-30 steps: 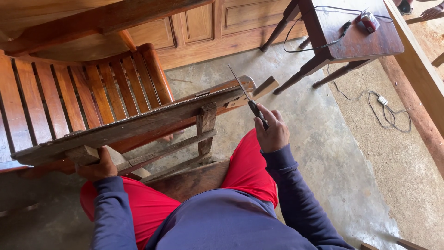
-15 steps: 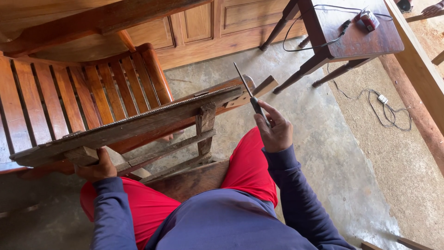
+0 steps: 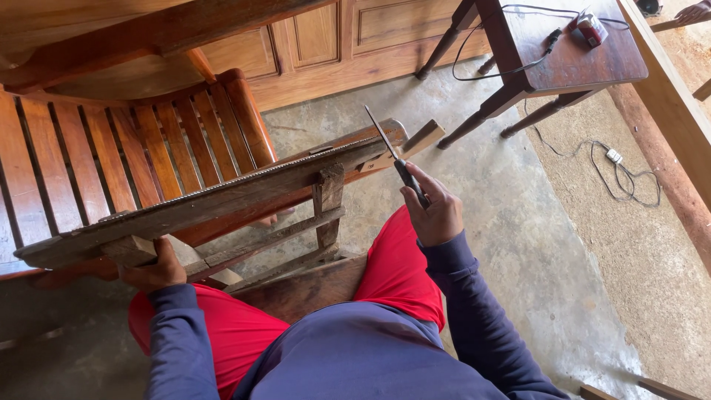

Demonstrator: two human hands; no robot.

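Head view, looking down over the person's lap (red trousers, dark blue sleeves).

Right hand [image 3: 437, 213]: at about 3 o'clock from frame centre. Fingers curled tight around the dark handle of a thin file [image 3: 391, 152]. The bare metal shaft runs up toward 11 o'clock from the fist, and its tip rises above the toothed edge of the saw blade [image 3: 244, 180]. Shaft crosses the blade near the blade's right end; whether metal touches metal there, cannot tell.

Saw blade: long, teeth upward, clamped along the top of a weathered wooden vise [image 3: 200, 207]. It slopes from 9 o'clock, low, up to about 1 o'clock. The vise has an upright post and cross rails under it, resting against the person's knees.

Left hand [image 3: 154, 268]: at about 8 o'clock. Fingers wrapped up around a wooden block at the underside of the vise's left end, thumb side hidden beneath.

Surroundings: slatted wooden bench [image 3: 111, 148] behind the vise, 10 o'clock. Panelled wooden door [image 3: 348, 37] lying at 12 o'clock. Dark wooden table [image 3: 570, 59] at 2 o'clock, carrying a small red device [image 3: 591, 28] and a black cable. A second cable [image 3: 622, 174] trails on the concrete floor [image 3: 518, 244] at 3 o'clock.
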